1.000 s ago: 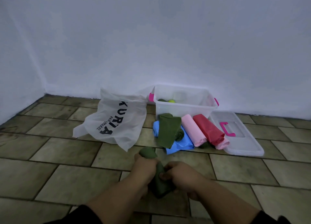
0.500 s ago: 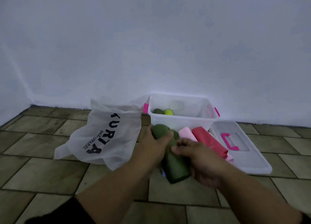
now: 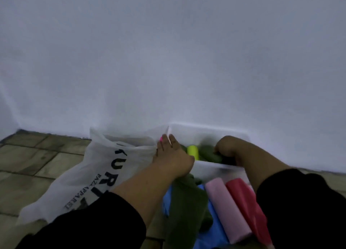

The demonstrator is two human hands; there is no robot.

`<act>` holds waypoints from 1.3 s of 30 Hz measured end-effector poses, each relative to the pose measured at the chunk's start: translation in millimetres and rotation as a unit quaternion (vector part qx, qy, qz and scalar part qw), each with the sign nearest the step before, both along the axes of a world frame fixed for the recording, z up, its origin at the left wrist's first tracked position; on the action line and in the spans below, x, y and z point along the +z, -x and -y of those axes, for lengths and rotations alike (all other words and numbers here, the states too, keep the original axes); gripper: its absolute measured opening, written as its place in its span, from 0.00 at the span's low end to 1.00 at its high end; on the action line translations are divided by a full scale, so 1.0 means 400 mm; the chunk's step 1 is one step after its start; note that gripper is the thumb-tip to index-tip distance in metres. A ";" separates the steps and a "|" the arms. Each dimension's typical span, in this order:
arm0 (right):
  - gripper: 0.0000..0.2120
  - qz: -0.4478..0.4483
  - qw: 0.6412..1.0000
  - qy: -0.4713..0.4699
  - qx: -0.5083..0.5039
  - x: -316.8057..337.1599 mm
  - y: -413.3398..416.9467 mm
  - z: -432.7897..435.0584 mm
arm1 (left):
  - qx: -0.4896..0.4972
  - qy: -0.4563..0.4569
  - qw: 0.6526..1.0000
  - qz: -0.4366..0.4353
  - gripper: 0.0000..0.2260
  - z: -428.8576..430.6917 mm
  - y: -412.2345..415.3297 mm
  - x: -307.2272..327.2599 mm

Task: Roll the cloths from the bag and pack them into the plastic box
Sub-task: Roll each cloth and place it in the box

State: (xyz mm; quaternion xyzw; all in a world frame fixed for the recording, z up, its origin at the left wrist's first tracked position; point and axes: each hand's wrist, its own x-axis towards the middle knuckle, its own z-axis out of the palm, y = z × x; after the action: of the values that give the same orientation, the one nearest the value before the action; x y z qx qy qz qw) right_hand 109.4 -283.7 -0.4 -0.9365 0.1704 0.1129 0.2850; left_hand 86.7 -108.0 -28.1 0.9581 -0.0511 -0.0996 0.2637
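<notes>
The clear plastic box (image 3: 211,169) stands against the white wall. My right hand (image 3: 227,148) is inside it, closed on the dark green rolled cloth (image 3: 208,154), which lies beside a yellow-green roll (image 3: 193,151). My left hand (image 3: 171,156) rests on the box's left end by the pink handle (image 3: 161,138), fingers spread. In front of the box lie a pink roll (image 3: 227,209), a red roll (image 3: 247,207), a loose green cloth (image 3: 187,209) and a blue cloth (image 3: 215,228). The white printed bag (image 3: 89,177) sits to the left.
The floor is brown tile (image 3: 35,160), meeting the white wall (image 3: 168,52) just behind the box. My black sleeves (image 3: 303,211) cover the lower right, hiding the box lid.
Both hands moved forward from over the floor to the box, carrying the green roll into it. The left hand came off the roll and now rests on the box end.
</notes>
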 end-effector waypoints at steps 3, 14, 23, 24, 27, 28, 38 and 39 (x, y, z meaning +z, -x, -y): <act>0.16 -0.045 0.992 0.101 0.064 -0.040 -0.034 -0.041 | -0.008 -0.005 1.000 -0.003 0.41 -0.003 -0.008 -0.011; 0.17 -0.114 0.960 0.223 0.128 -0.055 -0.060 -0.051 | -0.018 -0.001 1.000 -0.008 0.40 -0.005 -0.005 -0.008; 0.18 -0.125 0.949 0.245 0.153 -0.032 -0.031 -0.066 | -0.012 -0.005 1.000 -0.012 0.39 -0.003 -0.008 -0.007; 0.17 -0.109 0.953 0.242 0.147 -0.025 -0.025 -0.061 | -0.011 -0.006 1.000 -0.014 0.39 -0.003 -0.006 -0.003; 0.13 0.029 0.973 0.205 0.098 0.017 -0.003 -0.043 | -0.006 0.018 1.000 -0.013 0.39 -0.006 0.005 0.013; 0.10 0.111 0.978 0.165 0.063 0.034 0.024 -0.040 | -0.001 0.043 0.999 -0.001 0.39 -0.011 0.015 0.016; 0.11 0.033 0.972 0.157 0.173 -0.066 0.334 -0.153 | 0.087 0.400 0.902 -0.141 0.22 -0.055 0.303 -0.112; 0.12 0.014 0.963 0.185 0.194 -0.067 0.333 -0.169 | 0.084 0.414 0.895 -0.140 0.22 -0.049 0.317 -0.114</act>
State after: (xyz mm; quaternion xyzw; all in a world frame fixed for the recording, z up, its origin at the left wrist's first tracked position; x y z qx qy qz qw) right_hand -23.7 -216.3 -27.3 -0.9894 -0.0002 0.1196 0.0821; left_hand -40.0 -88.5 -73.8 0.7391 0.0305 -0.1803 0.6483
